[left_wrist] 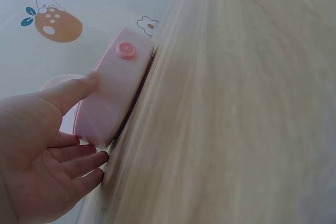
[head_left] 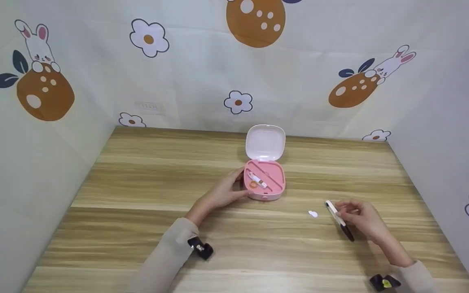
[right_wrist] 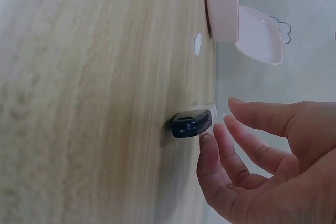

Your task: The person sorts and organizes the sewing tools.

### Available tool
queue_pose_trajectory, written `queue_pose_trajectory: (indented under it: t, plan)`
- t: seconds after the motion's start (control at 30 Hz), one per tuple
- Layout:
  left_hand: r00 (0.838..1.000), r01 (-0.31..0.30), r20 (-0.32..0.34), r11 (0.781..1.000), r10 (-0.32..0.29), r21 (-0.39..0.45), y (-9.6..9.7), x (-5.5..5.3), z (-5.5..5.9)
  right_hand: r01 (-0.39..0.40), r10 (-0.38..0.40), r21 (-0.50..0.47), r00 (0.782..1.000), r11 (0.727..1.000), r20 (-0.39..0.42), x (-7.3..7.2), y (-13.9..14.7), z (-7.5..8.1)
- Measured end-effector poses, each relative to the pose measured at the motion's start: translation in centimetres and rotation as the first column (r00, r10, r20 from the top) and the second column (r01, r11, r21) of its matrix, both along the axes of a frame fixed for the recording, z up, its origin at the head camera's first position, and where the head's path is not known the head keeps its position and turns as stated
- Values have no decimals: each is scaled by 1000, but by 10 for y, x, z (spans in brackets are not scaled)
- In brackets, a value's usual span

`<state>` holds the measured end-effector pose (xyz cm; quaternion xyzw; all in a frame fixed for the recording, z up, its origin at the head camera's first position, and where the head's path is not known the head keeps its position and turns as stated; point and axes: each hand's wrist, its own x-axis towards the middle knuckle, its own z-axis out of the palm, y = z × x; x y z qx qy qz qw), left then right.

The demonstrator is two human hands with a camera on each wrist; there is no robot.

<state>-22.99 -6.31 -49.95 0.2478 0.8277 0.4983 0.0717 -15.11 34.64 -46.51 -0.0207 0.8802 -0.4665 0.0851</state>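
A pink hinged case point(head_left: 276, 195) stands on the table with its whitish lid point(head_left: 265, 142) raised. My left hand point(head_left: 226, 189) holds the case at its left side, the thumb point(left_wrist: 79, 90) on the front and the fingers round the corner. Inside, left of a diagonal divider, lie a slim white item point(head_left: 258, 180) and an orange ring-shaped piece point(head_left: 253, 184). My right hand point(head_left: 362, 217) is at a long slim object point(head_left: 334, 211), white with a black end point(right_wrist: 191, 124), lying on the table. Its fingertips are beside the object and the thumb is spread apart above it.
A small flat white piece point(head_left: 312, 213) lies on the wooden table point(head_left: 149, 179) between the case and the long object. Patterned cloth walls point(head_left: 193, 77) enclose the table at the back and both sides. Each wrist wears a small black camera.
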Motion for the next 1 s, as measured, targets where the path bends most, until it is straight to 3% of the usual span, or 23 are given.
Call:
queue_pose_trajectory:
  t: [0.37, 0.6, 1.0]
  plan:
    - [1000, 0, 1, 1000, 0, 5, 0, 1, 1, -30, 30, 72, 1000, 997, 1, 1, 0, -5]
    - [1000, -7, 6, 1000, 8, -10, 0, 1, 2, 7, -6, 126, 1000, 992, -14, 0, -5, -8]
    - [1000, -10, -5, 1000, 10, -20, 0, 1, 2, -13, 14, 43, 1000, 999, -27, -1, -5, -9]
